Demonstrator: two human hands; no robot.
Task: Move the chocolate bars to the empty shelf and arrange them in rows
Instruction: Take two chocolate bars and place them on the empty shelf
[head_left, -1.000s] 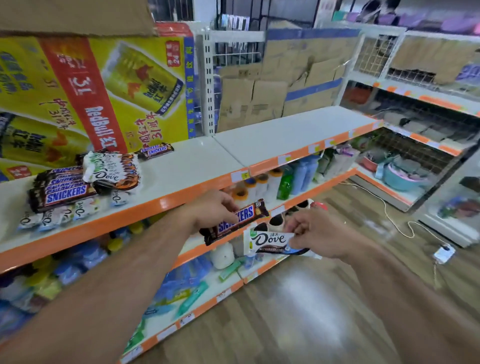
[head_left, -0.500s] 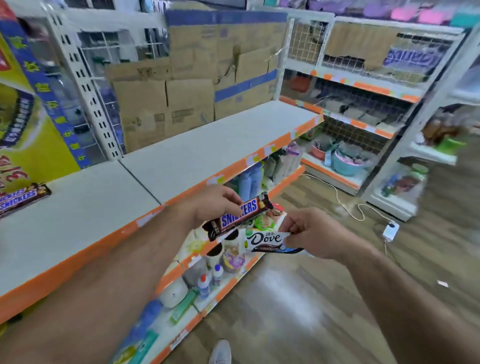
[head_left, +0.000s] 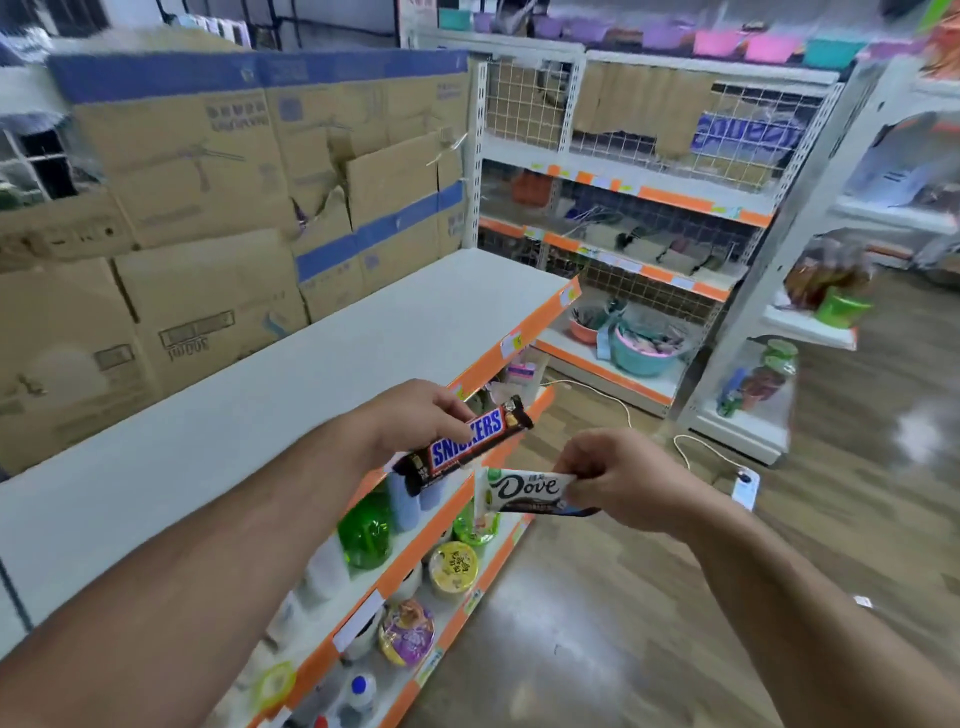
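Long bare white shelf (head_left: 291, 374) with an orange front edge is lying just beyond both arms. Left grip (head_left: 415, 418) is clenching round the brown glossy-wrapped Snickers bar (head_left: 467, 444), hanging at the shelf's front edge. Right grip (head_left: 618, 480) is pinching one end of the white-and-black Dove bar (head_left: 524, 488), out past that edge over the wooden floor (head_left: 623, 649). Risk: the Dove bar is being held by its end only, so it's likely slipping or drooping. Slick wrappers are probably sliding off if set too near the front edge, and rows are ending up crooked.
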